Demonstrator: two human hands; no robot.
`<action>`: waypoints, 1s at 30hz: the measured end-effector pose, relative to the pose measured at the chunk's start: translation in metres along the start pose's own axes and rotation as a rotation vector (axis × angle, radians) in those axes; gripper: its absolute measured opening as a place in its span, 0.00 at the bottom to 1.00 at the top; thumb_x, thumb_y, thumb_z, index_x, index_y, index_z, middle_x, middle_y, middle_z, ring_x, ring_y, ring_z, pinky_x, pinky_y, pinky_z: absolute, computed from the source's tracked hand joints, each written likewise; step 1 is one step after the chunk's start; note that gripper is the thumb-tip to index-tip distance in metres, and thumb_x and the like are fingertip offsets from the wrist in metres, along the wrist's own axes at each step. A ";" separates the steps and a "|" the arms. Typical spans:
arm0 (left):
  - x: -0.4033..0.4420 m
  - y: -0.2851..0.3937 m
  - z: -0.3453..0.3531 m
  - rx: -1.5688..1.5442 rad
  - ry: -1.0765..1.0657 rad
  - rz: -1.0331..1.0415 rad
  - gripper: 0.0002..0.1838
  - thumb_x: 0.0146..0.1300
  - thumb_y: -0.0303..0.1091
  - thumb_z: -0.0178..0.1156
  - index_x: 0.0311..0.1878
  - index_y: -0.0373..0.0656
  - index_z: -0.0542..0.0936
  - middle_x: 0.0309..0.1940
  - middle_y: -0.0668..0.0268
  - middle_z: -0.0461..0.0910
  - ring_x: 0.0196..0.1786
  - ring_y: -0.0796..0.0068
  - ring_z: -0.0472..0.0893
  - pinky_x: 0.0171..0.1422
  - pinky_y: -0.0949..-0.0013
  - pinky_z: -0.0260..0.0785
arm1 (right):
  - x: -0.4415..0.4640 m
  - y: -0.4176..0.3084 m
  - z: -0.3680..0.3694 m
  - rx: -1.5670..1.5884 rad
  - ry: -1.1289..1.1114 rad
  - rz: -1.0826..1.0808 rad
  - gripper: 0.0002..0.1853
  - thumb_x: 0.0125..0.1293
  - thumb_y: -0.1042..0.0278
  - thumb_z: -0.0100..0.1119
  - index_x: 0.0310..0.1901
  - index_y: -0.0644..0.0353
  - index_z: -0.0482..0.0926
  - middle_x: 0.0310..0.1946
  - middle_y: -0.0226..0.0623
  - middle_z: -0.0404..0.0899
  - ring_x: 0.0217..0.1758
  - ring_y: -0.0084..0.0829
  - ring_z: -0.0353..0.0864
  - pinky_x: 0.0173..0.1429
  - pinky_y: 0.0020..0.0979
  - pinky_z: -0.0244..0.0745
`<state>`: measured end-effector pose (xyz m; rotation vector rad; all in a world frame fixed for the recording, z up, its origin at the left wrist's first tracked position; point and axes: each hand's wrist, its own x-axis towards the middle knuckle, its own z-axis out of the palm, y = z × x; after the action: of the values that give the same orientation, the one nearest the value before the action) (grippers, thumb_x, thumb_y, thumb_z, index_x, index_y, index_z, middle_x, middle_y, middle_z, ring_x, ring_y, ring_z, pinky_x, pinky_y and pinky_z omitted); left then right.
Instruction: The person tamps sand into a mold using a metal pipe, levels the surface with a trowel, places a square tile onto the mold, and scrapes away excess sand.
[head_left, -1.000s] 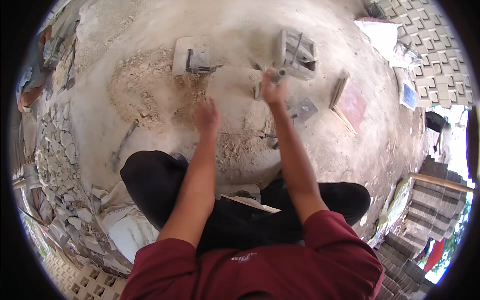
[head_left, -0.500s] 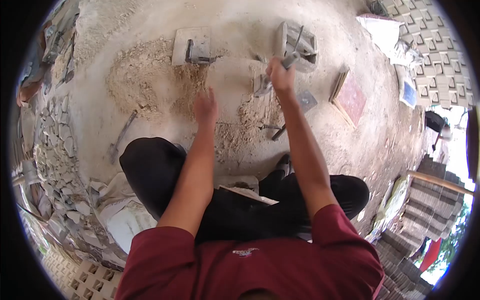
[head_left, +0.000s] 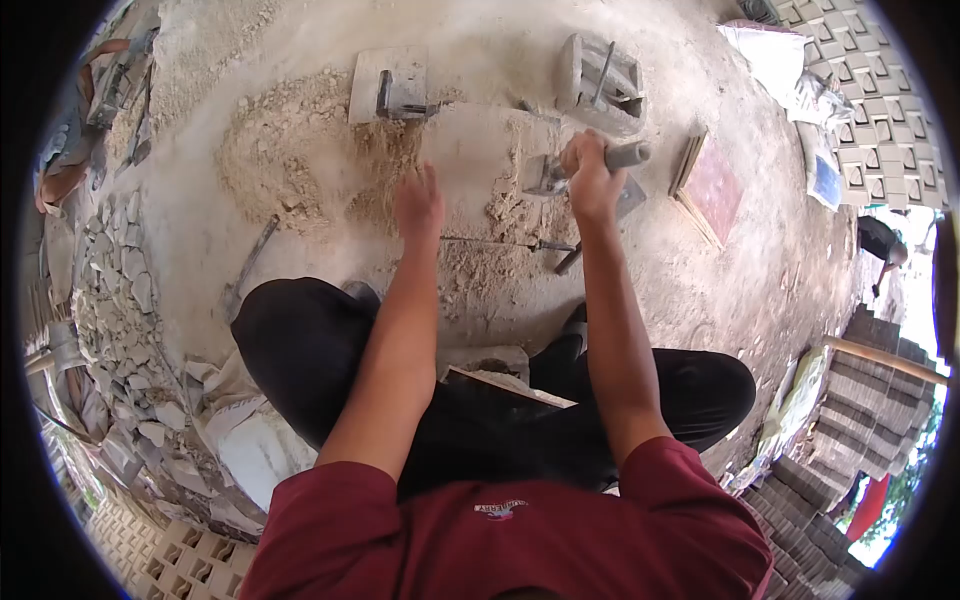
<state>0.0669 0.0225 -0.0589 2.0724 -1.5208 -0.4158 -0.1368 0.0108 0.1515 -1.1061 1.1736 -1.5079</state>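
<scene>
My right hand (head_left: 592,180) is closed around a tool with a thick grey round handle (head_left: 628,154). Its flat, block-like head (head_left: 543,175) is low over the right side of a pale, smooth rectangular surface (head_left: 480,165) edged by thin metal bars. A dark handle (head_left: 568,258) juts from the lower right corner of those bars. My left hand (head_left: 420,205) holds nothing. Its fingers stretch forward, some apart, at the left side of the pale surface beside loose tan powder (head_left: 290,160). Whether it touches the surface I cannot tell.
A flat slab with a dark bracket (head_left: 390,85) lies ahead, with a grey box holding a rod (head_left: 603,85) to its right. A reddish board (head_left: 712,195) lies farther right. Broken stone pieces (head_left: 115,270) and a long tool (head_left: 250,260) lie left. Other people work at both edges.
My right hand has come nearer and slightly right, and the tool's handle has swung to point right. My left hand has shifted slightly, still with fingers stretched.
</scene>
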 end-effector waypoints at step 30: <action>0.008 0.029 -0.033 -0.160 0.084 -0.162 0.30 0.74 0.52 0.37 0.44 0.31 0.77 0.41 0.41 0.78 0.48 0.41 0.77 0.54 0.47 0.68 | -0.036 0.000 0.015 -0.005 0.111 -0.049 0.18 0.63 0.77 0.45 0.15 0.58 0.59 0.13 0.25 0.61 0.16 0.18 0.56 0.21 0.26 0.48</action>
<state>0.0640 0.0156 -0.0148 2.0669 -1.2348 -0.4884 -0.1152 0.0431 0.1499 -1.0726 1.2341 -1.6222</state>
